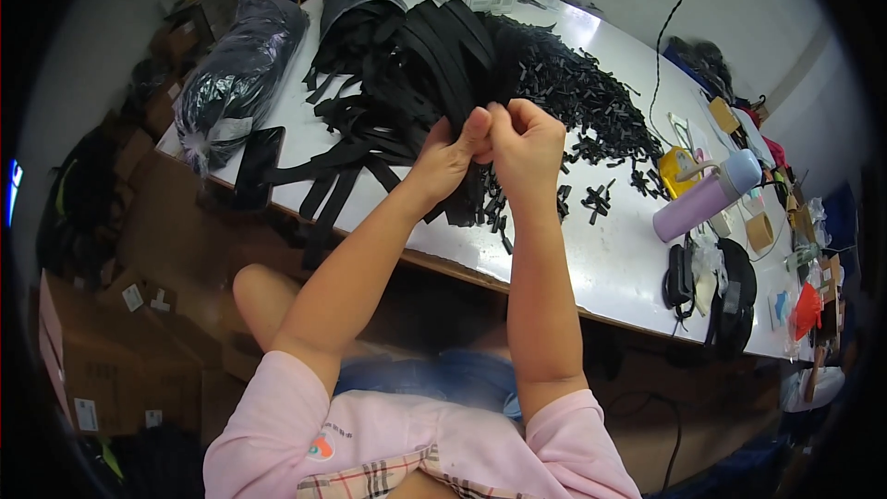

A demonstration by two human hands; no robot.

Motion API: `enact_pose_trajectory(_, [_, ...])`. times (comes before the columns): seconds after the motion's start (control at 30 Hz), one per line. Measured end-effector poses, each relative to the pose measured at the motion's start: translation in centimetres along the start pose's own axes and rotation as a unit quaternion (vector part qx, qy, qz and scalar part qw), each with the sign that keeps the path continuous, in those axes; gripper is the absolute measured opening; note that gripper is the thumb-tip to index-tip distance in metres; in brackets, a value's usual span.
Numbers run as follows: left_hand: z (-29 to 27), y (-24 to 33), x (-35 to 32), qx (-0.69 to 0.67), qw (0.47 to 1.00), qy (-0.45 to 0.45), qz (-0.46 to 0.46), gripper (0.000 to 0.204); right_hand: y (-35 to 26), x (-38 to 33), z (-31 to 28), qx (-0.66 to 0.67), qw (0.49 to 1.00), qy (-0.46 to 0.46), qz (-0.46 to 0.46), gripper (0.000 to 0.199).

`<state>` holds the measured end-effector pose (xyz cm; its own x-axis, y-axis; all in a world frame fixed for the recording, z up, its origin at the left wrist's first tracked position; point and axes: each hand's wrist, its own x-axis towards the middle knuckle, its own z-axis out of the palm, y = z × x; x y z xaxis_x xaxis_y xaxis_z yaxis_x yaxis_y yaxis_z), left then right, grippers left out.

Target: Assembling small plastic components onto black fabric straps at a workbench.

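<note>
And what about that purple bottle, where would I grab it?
Probably around the middle of the purple bottle, with a full grip, because its body looks straight-sided and smooth there. I'd come from the near left: the yellow object sits by its far side, and the pale carry loop sticks out up by the blue lid.

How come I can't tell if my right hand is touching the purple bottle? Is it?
Apart. The head view shows white table and loose black pieces between your right hand and the purple bottle.
</note>
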<state>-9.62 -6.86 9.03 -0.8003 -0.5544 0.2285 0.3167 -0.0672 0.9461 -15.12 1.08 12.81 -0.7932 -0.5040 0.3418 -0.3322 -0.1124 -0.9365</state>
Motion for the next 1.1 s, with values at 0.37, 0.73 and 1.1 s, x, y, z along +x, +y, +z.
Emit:
enact_pose_trajectory(0.37, [-1.7, 0.2, -2.0, -0.17, 0.97, -0.078, -0.156, 0.017, 3.5, -2.2, -1.3, 0.127, 0.97, -0.185, 0.09, 0.035])
enact_pose_trajectory(0.73, [-2.6, -2.6, -9.2, -0.177, 0.937, -0.157, -0.257, 0.014, 3.6, -6.6, -1.0, 0.229, 0.916, -0.254, 0.212, 0.029])
enact_pose_trajectory(1.1, [-4.2, -3.3, -12.1, -0.153, 0.912, -0.206, -0.319, 0.028, 4.9, -6.7, -3.2, 0.178, 0.968, -0.165, 0.056, 0.029])
